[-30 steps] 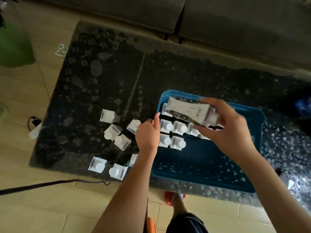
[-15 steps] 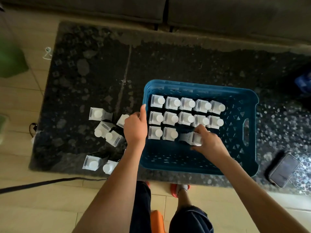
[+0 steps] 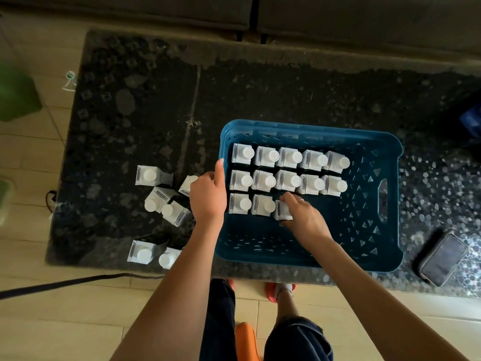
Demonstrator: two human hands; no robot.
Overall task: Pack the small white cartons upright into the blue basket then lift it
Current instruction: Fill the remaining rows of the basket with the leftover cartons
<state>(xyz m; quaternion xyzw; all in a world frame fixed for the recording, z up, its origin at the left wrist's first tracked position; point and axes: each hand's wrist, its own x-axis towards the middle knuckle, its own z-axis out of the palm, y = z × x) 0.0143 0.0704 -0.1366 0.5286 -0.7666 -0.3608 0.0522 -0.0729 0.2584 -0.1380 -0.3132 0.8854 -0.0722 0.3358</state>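
Note:
The blue basket (image 3: 385, 246) sits on the dark stone table, right of centre. Inside it, several small white cartons stand upright in rows, such as one at the back left (image 3: 242, 153). My right hand (image 3: 304, 217) is inside the basket, fingers closed around one white carton (image 3: 282, 211) set upright as third in the front row. My left hand (image 3: 208, 195) rests on the basket's left rim, thumb on the edge, holding no carton. Several loose white cartons (image 3: 149, 175) stand on the table left of the basket.
A dark phone (image 3: 442, 259) lies on the table right of the basket. A black cable (image 3: 65, 282) runs over the tiled floor at the near left. A grey sofa (image 3: 338, 16) stands beyond the table. A green object (image 3: 15, 97) sits at the far left.
My right hand carried a carton down from above the basket and stood it upright in the front row. My left hand stayed at the basket's left rim.

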